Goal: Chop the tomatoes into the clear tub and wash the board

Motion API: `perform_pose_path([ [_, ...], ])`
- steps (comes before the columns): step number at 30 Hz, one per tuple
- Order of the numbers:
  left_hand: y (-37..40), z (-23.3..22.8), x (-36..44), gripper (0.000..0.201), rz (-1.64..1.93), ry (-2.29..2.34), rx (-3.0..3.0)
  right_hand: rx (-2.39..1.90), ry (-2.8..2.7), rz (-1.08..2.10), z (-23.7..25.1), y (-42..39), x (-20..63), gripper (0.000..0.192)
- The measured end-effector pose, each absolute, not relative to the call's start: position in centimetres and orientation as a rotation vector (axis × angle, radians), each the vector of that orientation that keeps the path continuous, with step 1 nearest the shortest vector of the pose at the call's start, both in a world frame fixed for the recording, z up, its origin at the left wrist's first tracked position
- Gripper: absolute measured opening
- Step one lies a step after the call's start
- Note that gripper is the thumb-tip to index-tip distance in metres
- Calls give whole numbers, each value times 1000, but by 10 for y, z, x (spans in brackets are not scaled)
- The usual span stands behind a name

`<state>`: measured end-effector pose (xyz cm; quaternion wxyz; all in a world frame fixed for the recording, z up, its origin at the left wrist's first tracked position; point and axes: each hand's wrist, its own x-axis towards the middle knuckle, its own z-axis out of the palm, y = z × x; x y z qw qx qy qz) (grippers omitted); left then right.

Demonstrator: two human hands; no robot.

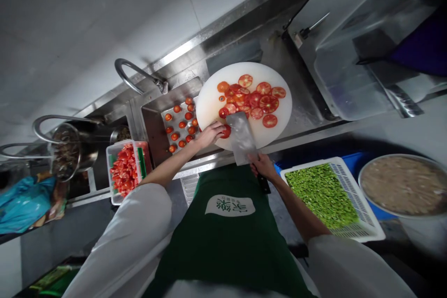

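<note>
My right hand [262, 166] is wrapped round the black handle of a wide cleaver [240, 137]. The blade lies over the near part of a round white cutting board [279, 121], its edge beside a tomato [226, 131]. My left hand [211, 134] grips that tomato from the left, fingertips curled on it close to the blade. Tomato slices [269, 103] are spread over the middle and right of the board, some overlapping. Partly hidden under the blade are a few slices.
Whole tomatoes [182, 125] sit in the sink [152, 123] left of the board, below a curved faucet [134, 72]. Farther left stands a plastic container of chopped tomato [125, 170]. At right are a white basket [375, 226] of chopped greens and a round pan [401, 186].
</note>
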<state>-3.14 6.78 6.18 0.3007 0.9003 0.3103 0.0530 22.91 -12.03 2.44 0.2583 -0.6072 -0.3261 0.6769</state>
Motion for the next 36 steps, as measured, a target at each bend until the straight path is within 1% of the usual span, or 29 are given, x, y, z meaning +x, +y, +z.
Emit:
perform_pose_path([
  [3, 68, 62, -31, 30, 139, 804, 2387, -1596, -802, 1866, 26, -119, 221, 59],
  [6, 68, 61, -31, 29, 139, 818, 2378, -1640, -815, 1896, 27, -123, 215, 59],
  [12, 69, 58, -35, 28, 142, 806, 2391, -1676, -852, 1855, 30, -113, 190, 46],
  [17, 70, 55, -36, 27, 161, 797, 2411, -1703, -890, 1880, 29, -121, 187, 49],
  [22, 65, 55, -34, 26, 173, 760, 2419, -1638, -909, 1830, 28, -105, 160, 42],
  [24, 64, 56, -34, 25, 171, 771, 2425, -1632, -886, 1829, 30, -97, 153, 43],
  [27, 65, 57, -36, 25, 190, 820, 2416, -1684, -909, 1829, 38, -104, 169, 49],
  [30, 67, 55, -38, 24, 206, 861, 2378, -1774, -1010, 1805, 52, -132, 212, 53],
  [34, 63, 44, -41, 23, 289, 928, 2330, -1964, -1205, 1702, 73, -166, 263, 46],
  [36, 59, 36, -42, 30, 381, 956, 2285, -2126, -1345, 1562, 81, -169, 268, 40],
])
